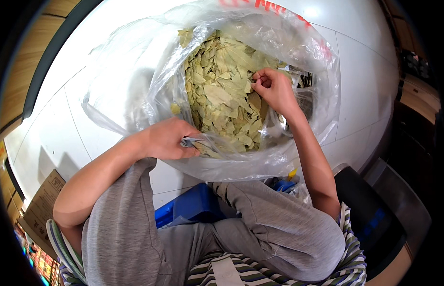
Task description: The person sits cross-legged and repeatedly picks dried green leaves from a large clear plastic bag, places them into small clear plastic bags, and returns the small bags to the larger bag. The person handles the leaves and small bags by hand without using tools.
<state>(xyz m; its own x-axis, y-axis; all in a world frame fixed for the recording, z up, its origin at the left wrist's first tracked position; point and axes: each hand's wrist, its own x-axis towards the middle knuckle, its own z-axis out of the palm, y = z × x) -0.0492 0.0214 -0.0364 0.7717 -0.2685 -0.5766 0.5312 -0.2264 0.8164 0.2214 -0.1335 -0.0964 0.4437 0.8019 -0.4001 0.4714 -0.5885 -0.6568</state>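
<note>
A large clear plastic bag (pixel 241 168) lies wide open on the floor in front of me, filled with dried yellow-green leaves that look like bay leaves (pixel 214 95). My left hand (pixel 172 139) grips the bag's near-left rim, with crumpled plastic between thumb and fingers. Over the right part of the leaf heap is my right hand (pixel 274 90), its fingers closed in a pinch; whatever is in them is too small or hidden to name. Beneath its wrist, part of the bag's contents is covered by shiny plastic.
White floor tiles (pixel 360 90) surround the bag. Below it, between my legs, stands a blue plastic container (pixel 195 205), with a small blue and yellow item (pixel 282 184) to its right. A cardboard box (pixel 43 209) is at lower left, and a black object (pixel 370 219) at lower right.
</note>
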